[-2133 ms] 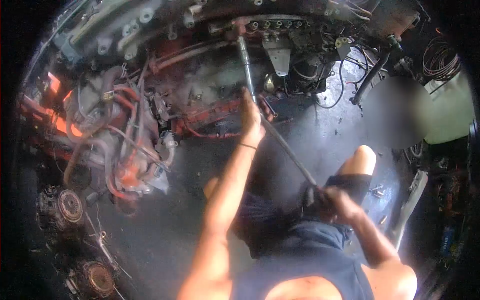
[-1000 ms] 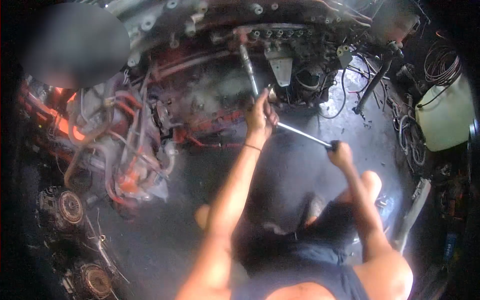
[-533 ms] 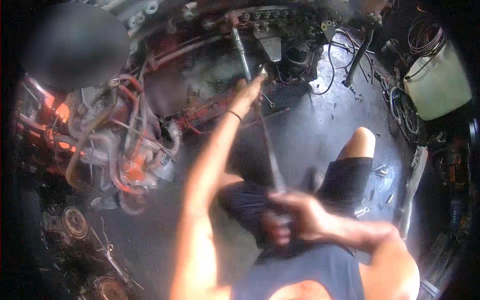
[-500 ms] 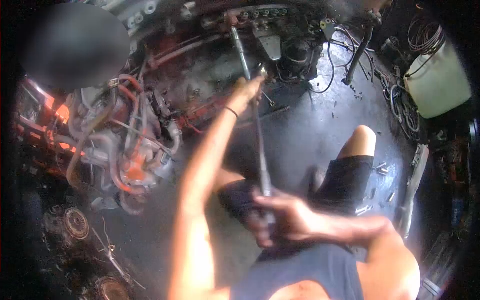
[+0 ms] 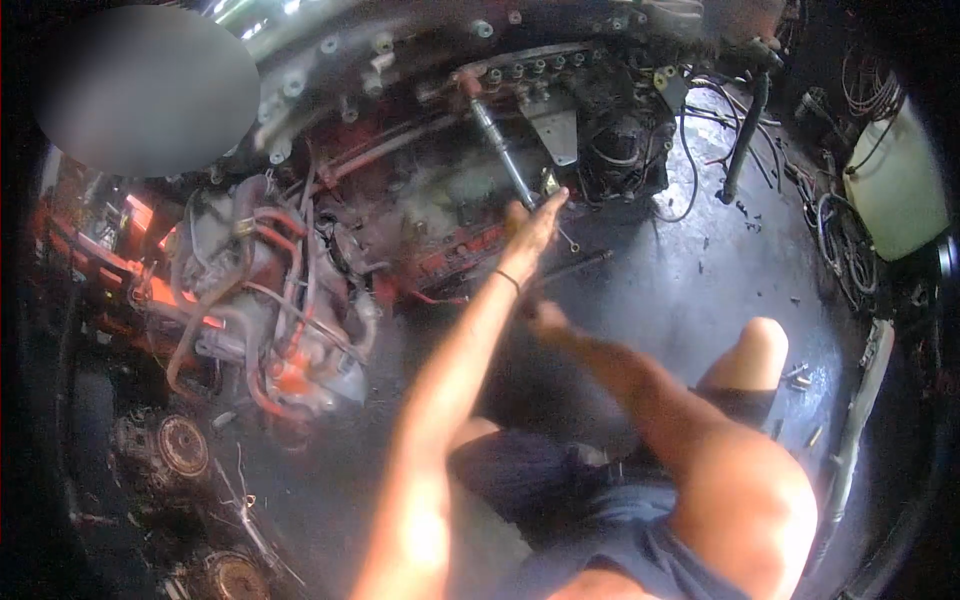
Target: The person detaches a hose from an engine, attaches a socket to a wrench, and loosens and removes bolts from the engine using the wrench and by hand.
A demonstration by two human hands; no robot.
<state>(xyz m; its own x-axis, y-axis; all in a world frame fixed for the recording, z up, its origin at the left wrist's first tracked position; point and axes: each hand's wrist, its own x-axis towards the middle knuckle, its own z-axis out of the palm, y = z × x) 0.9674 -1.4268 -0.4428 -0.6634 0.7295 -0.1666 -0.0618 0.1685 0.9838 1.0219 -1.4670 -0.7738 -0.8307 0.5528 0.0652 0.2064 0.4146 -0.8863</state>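
Observation:
A long metal bar (image 5: 497, 140), like a long-handled wrench, slants down from a reddish-brown end piece (image 5: 468, 82) at the row of bolts on the engine. My left hand (image 5: 535, 235) is around the bar partway along, its fingers pointing up and right. Below it, my right hand (image 5: 548, 320) is a blurred fist, apparently closed on the lower part of the bar. The bar's far end is hidden in the dark there. A small ring-ended rod (image 5: 571, 243) shows beside my left hand, near a pale metal bracket (image 5: 553, 133).
Bent pipes and hoses (image 5: 270, 300) crowd the left side. Two round rusty discs (image 5: 183, 447) sit at lower left. On the right are a whitish plastic jug (image 5: 900, 190), coiled cables (image 5: 835, 235), a long pale bar (image 5: 860, 420) and small loose parts (image 5: 798, 378) on the floor.
My right hand has moved forward and up from near my lap, close to my left hand. The bar's lower length no longer shows, and the view has shifted slightly.

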